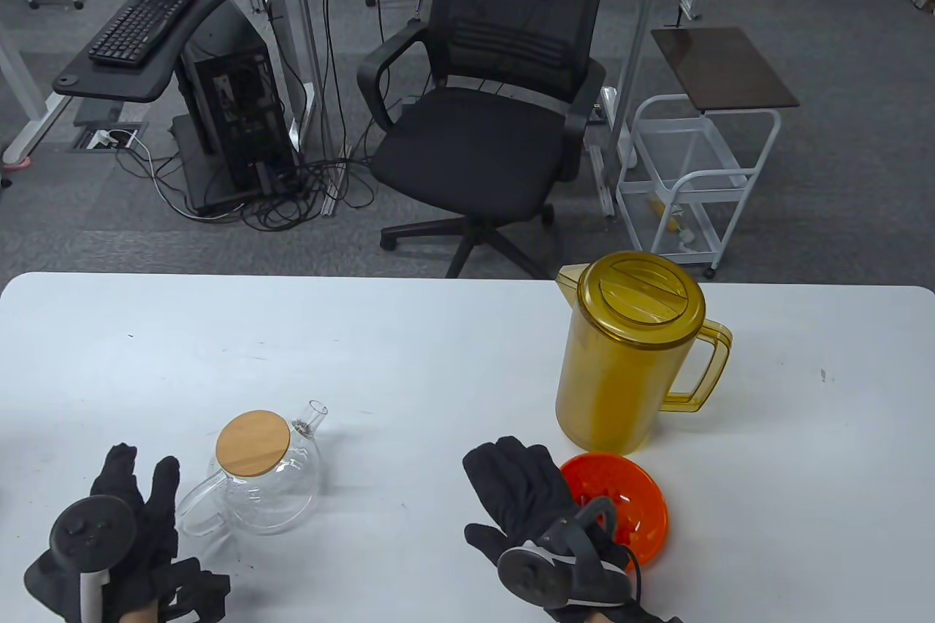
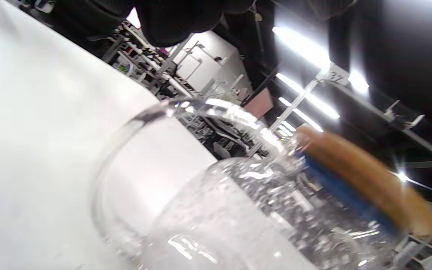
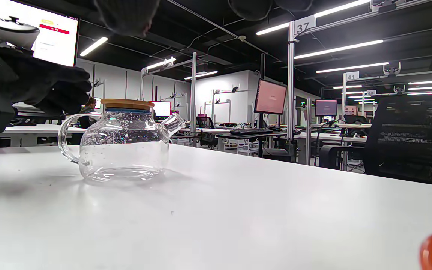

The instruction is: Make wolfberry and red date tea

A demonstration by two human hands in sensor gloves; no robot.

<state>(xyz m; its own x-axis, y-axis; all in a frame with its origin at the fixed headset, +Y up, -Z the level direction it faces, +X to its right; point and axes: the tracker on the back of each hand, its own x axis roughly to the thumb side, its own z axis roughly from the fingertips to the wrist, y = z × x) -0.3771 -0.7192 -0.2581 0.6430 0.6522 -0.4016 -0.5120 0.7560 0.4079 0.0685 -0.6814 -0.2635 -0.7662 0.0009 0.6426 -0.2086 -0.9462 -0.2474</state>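
A clear glass teapot (image 1: 266, 480) with a bamboo lid (image 1: 253, 442) stands on the white table (image 1: 409, 360), handle toward my left hand. My left hand (image 1: 146, 499) is open, fingers spread just left of the handle, not gripping it. In the left wrist view the teapot (image 2: 238, 210) fills the frame, with my fingers (image 2: 178, 18) at the top. My right hand (image 1: 518, 491) is open and empty, fingers stretched out beside an orange bowl (image 1: 628, 506) with reddish contents. The right wrist view shows the teapot (image 3: 122, 146) upright and my left hand (image 3: 32, 86) by its handle.
A tall amber plastic pitcher (image 1: 628, 353) with a closed lid stands just behind the orange bowl, handle to the right. A black office chair (image 1: 482, 126) and a white cart (image 1: 694, 185) stand beyond the table's far edge.
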